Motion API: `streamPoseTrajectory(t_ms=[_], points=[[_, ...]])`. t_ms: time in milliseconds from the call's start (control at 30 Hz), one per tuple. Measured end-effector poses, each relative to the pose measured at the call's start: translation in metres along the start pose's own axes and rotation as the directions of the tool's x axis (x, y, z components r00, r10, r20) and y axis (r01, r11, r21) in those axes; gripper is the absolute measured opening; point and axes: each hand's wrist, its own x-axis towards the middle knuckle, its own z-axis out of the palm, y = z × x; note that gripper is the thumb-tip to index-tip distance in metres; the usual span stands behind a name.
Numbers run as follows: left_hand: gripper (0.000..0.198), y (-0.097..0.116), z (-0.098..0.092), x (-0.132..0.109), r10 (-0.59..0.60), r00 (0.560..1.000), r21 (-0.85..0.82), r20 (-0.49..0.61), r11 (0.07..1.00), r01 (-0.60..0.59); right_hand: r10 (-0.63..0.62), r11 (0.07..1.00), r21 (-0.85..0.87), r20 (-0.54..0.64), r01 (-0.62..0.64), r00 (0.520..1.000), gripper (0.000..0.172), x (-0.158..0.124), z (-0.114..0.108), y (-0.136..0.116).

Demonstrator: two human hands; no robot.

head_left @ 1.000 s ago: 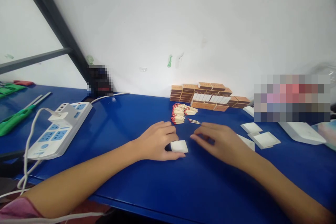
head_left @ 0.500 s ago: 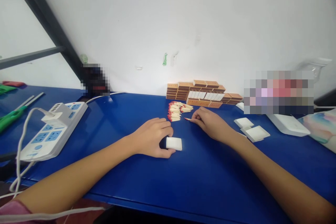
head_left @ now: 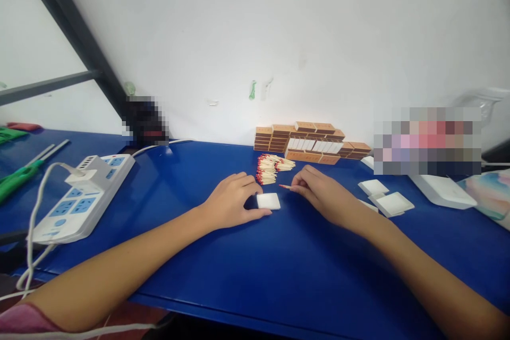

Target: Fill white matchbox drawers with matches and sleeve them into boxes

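My left hand point(head_left: 235, 203) has its thumb and curled fingers around the left end of a small white matchbox tray point(head_left: 269, 201), which lies flat on the blue table. To its right, my right hand point(head_left: 314, 191) pinches matches point(head_left: 284, 186) between thumb and fingertips, red heads pointing left; how many is too small to tell. A loose pile of red-headed matches point(head_left: 268, 169) lies just beyond both hands. Behind that pile stand stacked brown matchboxes point(head_left: 274, 138), with several white trays point(head_left: 314, 145) set on edge among them.
More white matchbox trays point(head_left: 392, 204) lie at the right, near a larger white box point(head_left: 444, 191) and a blurred-out patch. On the left are a white power strip point(head_left: 79, 202) with a plugged-in cable and a green-handled tool point(head_left: 22, 174). A pale wall point(head_left: 223, 37) rises behind the table.
My left hand and the tray have moved away from me, nearer the match pile. My right hand has shifted slightly down, still pinching matches.
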Motion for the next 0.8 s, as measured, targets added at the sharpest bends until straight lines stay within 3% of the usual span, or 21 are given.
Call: streamPoseTrajectory(t_ms=[200,367,667,800], points=[[0.060,0.002,0.002,0.000,0.003,1.000,-0.085,0.017,0.996,-0.002,-0.090,0.991,-0.093,0.066,0.096,0.994,0.010,-0.006,0.018,-0.028],[0.048,0.003,0.002,-0.001,0.030,0.999,-0.089,0.024,0.996,-0.028,-0.169,0.961,-0.216,0.044,0.175,0.985,0.009,-0.007,0.027,-0.032],[0.046,0.002,0.001,0.000,0.032,0.999,-0.100,0.021,0.995,-0.030,-0.157,0.979,-0.130,0.025,0.159,0.987,0.009,-0.007,0.027,-0.033],[0.046,0.002,0.001,0.000,0.028,0.999,-0.093,0.022,0.995,-0.025,-0.157,0.985,-0.053,0.073,0.161,0.985,0.010,-0.009,0.020,-0.032]])
